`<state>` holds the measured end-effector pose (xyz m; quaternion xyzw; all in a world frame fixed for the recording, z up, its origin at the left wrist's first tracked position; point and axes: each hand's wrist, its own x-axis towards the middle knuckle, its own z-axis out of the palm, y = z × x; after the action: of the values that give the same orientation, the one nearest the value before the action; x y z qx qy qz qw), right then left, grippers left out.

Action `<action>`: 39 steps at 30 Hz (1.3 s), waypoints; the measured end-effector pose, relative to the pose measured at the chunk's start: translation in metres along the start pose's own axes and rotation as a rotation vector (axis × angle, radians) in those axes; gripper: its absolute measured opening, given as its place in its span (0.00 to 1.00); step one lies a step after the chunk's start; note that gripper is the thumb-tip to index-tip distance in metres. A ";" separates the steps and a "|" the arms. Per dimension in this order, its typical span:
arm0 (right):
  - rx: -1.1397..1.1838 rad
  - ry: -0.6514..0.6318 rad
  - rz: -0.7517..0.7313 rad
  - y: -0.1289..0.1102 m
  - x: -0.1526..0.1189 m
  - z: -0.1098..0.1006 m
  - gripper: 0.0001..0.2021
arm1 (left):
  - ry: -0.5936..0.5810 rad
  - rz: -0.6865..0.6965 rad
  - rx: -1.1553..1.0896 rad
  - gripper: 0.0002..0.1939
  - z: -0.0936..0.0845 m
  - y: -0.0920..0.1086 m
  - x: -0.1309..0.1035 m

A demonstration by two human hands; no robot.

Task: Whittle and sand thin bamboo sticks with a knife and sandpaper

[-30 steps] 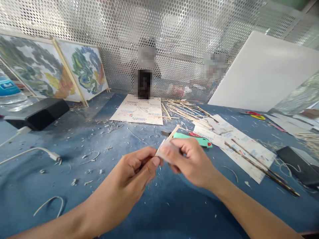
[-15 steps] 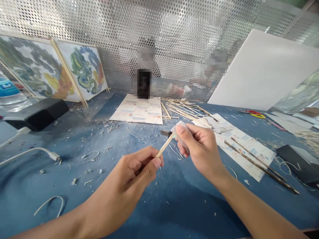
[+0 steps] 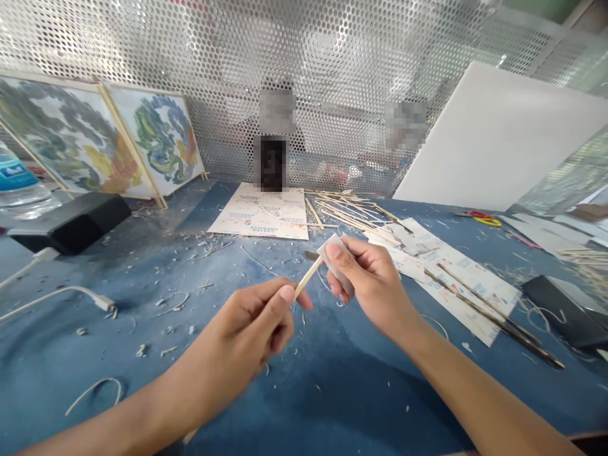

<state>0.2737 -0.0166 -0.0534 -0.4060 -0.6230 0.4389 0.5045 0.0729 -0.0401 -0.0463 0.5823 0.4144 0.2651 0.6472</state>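
Between thumb and fingers, my left hand grips a thin pale wooden strip that slants up to the right. My right hand pinches a small folded greyish-white sheet around the strip's upper end. A short piece of the strip shows between the two hands. Below my left wrist, another pale wooden end pokes out. Just left of the folded sheet, a dark blade lies on the blue table.
Printed sheets and a pile of thin sticks lie behind my hands. Painted panels, a bottle and a black box stand left. Red-yellow scissors, dark sticks and a white board are right.
My left hand has turned, and a wooden end now shows below its wrist. My right hand and the folded sheet have shifted slightly left.
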 end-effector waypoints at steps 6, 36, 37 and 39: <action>0.010 0.000 -0.008 -0.004 -0.003 -0.001 0.16 | -0.116 -0.132 -0.405 0.12 -0.006 0.000 0.001; -0.141 -0.043 0.017 -0.001 -0.007 0.004 0.23 | 0.070 0.038 -0.005 0.12 -0.004 -0.008 0.002; -0.137 0.033 -0.009 -0.001 -0.007 0.004 0.23 | 0.108 0.062 0.049 0.13 -0.003 -0.008 0.001; -0.117 0.066 -0.020 -0.001 -0.007 0.004 0.23 | 0.166 0.091 0.138 0.15 -0.003 -0.010 -0.002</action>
<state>0.2705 -0.0241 -0.0544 -0.4428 -0.6346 0.3832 0.5043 0.0683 -0.0421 -0.0550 0.6198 0.4570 0.3125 0.5562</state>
